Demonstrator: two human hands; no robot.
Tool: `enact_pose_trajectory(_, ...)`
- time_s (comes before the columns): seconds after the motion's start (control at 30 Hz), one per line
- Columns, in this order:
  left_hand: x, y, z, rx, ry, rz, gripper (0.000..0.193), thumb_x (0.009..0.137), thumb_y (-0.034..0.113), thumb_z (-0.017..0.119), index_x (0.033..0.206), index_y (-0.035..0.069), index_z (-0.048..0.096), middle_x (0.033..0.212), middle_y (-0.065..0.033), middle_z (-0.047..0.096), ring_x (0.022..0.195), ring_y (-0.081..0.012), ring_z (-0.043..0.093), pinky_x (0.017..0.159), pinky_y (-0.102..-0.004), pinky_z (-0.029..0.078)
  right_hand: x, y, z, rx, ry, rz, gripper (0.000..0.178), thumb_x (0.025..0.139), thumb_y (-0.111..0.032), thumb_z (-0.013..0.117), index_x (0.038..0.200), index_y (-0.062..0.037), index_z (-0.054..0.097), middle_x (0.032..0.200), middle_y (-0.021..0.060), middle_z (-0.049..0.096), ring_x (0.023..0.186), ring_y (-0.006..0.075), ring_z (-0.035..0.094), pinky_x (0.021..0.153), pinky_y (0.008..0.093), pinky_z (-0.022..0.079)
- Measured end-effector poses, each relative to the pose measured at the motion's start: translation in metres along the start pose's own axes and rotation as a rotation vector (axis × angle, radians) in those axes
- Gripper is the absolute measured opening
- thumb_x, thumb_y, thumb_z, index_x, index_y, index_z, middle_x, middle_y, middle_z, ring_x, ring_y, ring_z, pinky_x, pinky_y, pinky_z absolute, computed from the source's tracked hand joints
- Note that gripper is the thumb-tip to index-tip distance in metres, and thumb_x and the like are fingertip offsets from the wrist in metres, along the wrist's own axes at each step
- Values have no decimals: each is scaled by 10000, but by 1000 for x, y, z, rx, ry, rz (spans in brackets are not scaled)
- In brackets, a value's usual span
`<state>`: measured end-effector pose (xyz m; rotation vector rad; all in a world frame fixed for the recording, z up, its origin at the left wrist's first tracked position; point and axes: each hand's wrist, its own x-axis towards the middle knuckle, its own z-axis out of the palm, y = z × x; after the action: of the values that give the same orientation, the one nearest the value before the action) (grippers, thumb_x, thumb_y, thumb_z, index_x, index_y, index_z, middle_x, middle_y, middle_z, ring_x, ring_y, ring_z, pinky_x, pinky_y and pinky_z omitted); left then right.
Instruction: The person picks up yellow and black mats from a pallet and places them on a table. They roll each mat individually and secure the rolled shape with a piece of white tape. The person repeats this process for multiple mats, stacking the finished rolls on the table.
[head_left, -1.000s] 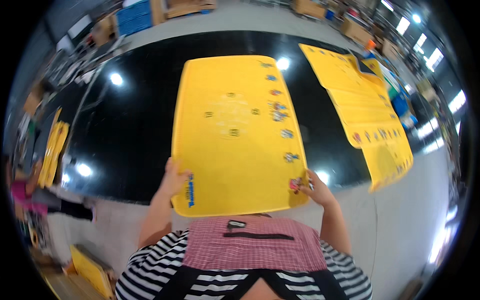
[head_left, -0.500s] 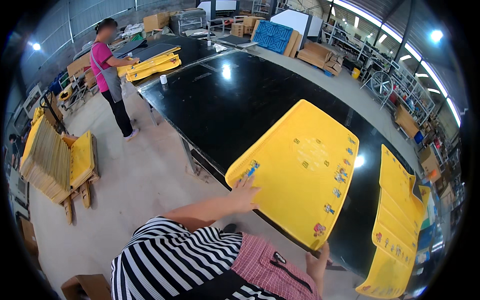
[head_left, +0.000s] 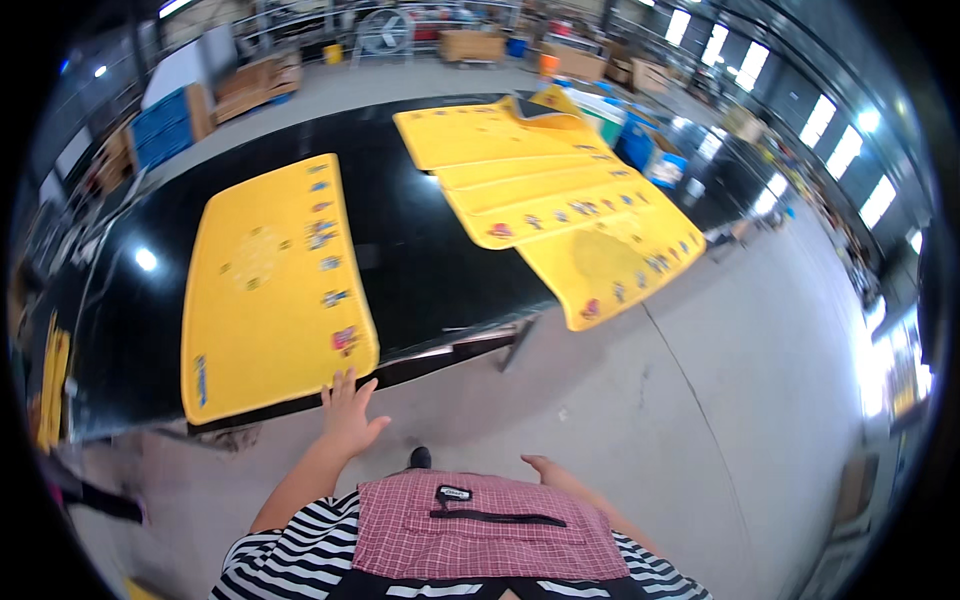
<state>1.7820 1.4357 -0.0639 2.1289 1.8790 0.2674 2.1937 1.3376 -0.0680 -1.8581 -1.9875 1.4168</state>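
A yellow mat (head_left: 265,340) with small cartoon figures along one edge lies flat on the black table (head_left: 410,270). My left hand (head_left: 350,412) is open at the mat's near right corner, its fingers spread and the tips at or just over the edge. Low in front of the checked apron, my right hand (head_left: 545,466) is held away from the table. Its visible fingertips are stretched out with nothing in them, while the apron hides part of the hand. Farther right, several overlapping yellow mats (head_left: 560,190) lie along the table, the nearest one hanging over its front edge.
Behind the stacked mats stand blue and white buckets (head_left: 635,135). A blue pallet (head_left: 165,130) leans beside cardboard at the far left. More yellow material (head_left: 50,385) shows at the table's left end. Concrete floor (head_left: 640,400) runs along the table's front.
My view has swung to the right. My left hand has gone from the single mat's left end to its right corner. My right hand has come off that corner and drawn back.
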Motion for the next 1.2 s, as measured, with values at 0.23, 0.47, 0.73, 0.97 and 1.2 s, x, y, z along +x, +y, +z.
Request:
enact_pose_trajectory(0.23, 114, 107, 19, -29, -77, 348, 746, 832, 410, 796, 1463, 107, 538, 1660, -269, 231, 1546, -476, 176, 1228, -656, 117, -18, 73, -11, 125, 116, 182, 791, 950, -487, 672, 1547, -32, 420, 1526, 255, 490, 1412, 403, 473, 1171, 453, 400)
enact_pose_trajectory(0.47, 242, 240, 73, -67, -325, 733, 731, 866, 447, 761, 1469, 97, 539, 1618, -287, 310, 1524, -484, 230, 1219, -651, 159, -42, 168, -44, 226, 243, 486, 740, 953, -438, 657, 1533, -31, 445, 1516, 253, 505, 1403, 405, 487, 1152, 459, 417)
enact_pose_trajectory(0.73, 347, 413, 112, -231, -573, 1144, 703, 901, 440, 730, 1479, 97, 524, 1550, -281, 440, 1452, -452, 392, 1196, -526, 312, -48, 189, -88, 513, 472, 628, 706, 957, -423, 648, 1513, -26, 472, 1492, 255, 529, 1374, 407, 517, 1127, 467, 435)
enact_pose_trajectory(0.97, 382, 564, 183, -36, -742, 1388, 699, 925, 436, 708, 1501, 103, 495, 1565, -228, 455, 1448, -401, 424, 1183, -508, 348, -48, 314, -152, 648, 500, 746, 715, 952, -440, 651, 1509, -28, 478, 1491, 249, 533, 1371, 400, 521, 1127, 465, 437)
enact_pose_trajectory(1.2, 406, 703, 213, 28, -795, 1289, 674, 938, 415, 696, 1497, 93, 497, 1560, -227, 461, 1426, -384, 459, 1169, -497, 371, -89, 490, -255, 537, 304, 792, 723, 947, -456, 655, 1505, -30, 484, 1489, 243, 538, 1368, 392, 525, 1127, 463, 439)
